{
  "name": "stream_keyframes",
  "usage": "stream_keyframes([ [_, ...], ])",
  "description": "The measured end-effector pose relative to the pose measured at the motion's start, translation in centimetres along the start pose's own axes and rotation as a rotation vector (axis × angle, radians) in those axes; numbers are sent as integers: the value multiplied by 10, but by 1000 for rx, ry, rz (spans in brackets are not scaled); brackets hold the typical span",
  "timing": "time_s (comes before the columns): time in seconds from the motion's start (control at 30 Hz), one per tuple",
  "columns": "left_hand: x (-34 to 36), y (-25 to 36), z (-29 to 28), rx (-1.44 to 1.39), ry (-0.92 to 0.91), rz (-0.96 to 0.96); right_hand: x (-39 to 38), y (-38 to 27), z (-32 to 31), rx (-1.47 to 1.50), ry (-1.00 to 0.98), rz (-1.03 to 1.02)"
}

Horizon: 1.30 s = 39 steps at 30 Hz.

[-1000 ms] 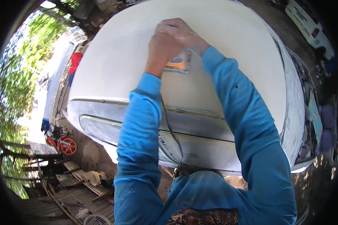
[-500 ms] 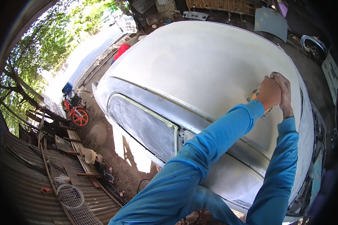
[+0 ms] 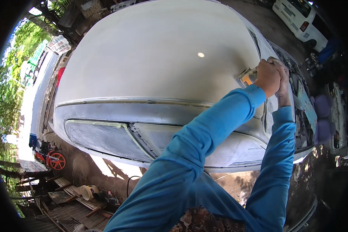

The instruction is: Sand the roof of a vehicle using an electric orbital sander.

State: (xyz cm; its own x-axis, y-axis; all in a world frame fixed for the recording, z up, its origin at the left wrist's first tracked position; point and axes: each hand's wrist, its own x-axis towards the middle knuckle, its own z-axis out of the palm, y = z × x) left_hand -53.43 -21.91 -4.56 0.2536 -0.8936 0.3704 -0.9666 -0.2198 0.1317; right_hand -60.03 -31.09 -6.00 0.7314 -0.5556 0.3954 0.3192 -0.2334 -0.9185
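My left hand (image 3: 267, 78) is closed on a sander (image 3: 248, 79) with an orange-yellow body and a flat rectangular base. My right hand (image 3: 283, 77) is closed too, pressed against the left one at the same tool. Both hands hide most of the sander. It rests near the right end of a car roof (image 3: 154, 50), which has a dull whitish, dusty coat with darker grey patches. Both arms are in blue sleeves, the left reaching across the car's side. Below the roof edge, the side windows (image 3: 100, 135) are coated with pale dust.
An open engine bay (image 3: 297, 89) lies right of my hands. A white van (image 3: 297, 19) stands far right. At the left are a motorcycle (image 3: 52, 156) with orange wheels and a signboard (image 3: 59, 44). A bucket (image 3: 88, 191) lies among planks at lower left.
My view has turned toward the right, bringing in the van and engine bay. Both hands, still together on the sander, now sit closer to the roof's right end.
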Motion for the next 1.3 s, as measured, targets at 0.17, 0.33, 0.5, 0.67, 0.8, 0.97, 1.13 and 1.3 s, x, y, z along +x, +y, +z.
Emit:
stream_keyframes([
  [0.17,-8,-15,-10,-48,25,-61,6,0,18,-149,-79,-214],
  [0.33,-33,-59,-33,57,164,-192,32,-5,73,-23,-123,-27],
  [0.5,-59,-115,-59,37,111,-311,52,-8,143,-34,-213,-64],
  [0.67,-95,-172,-81,27,206,-430,67,-11,218,51,-375,23],
  [0.8,-128,-215,-101,-25,224,-490,72,-12,274,52,-506,8],
  [0.97,-161,-254,-123,5,264,-594,82,-6,336,103,-623,-8],
  [1.13,-188,-291,-141,48,199,-663,90,2,386,82,-672,-50],
  [1.3,-213,-330,-148,91,261,-728,91,2,440,100,-762,-114],
])
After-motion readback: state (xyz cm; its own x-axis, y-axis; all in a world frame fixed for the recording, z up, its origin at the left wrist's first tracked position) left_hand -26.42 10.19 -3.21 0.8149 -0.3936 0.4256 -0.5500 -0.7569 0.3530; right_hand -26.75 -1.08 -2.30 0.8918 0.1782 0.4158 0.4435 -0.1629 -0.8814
